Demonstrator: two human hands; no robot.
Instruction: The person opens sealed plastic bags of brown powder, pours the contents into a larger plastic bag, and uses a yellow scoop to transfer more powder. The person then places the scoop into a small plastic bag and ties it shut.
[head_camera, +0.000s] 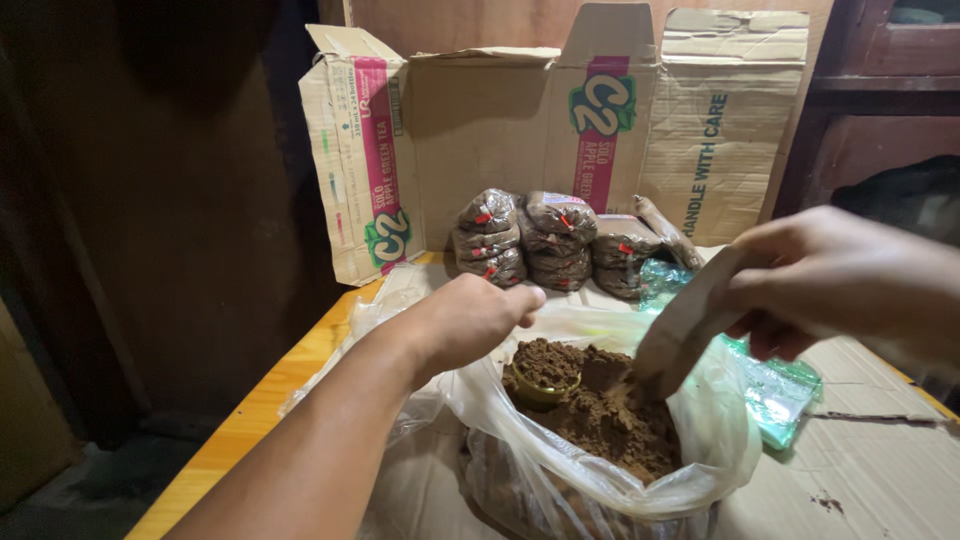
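Over the open clear plastic bag (700, 440) of brown powder (600, 410), the left hand (470, 320) gripped a small yellow scoop (545, 385); the right hand (830, 280) pinched a filled pouch (685, 330), best held steady and close

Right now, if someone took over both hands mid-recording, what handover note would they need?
Left hand: closed on the handle of a small yellow scoop, which sits full in the brown powder.
Right hand: holds a slim pouch with its mouth down at the powder.
The powder fills a big clear bag on flattened cardboard over the table.
Done: tied, filled packets are stacked in front of the opened box.
Left: the pouch is not yet sealed; how full it is cannot be seen. More green pouches lie beside the bag.
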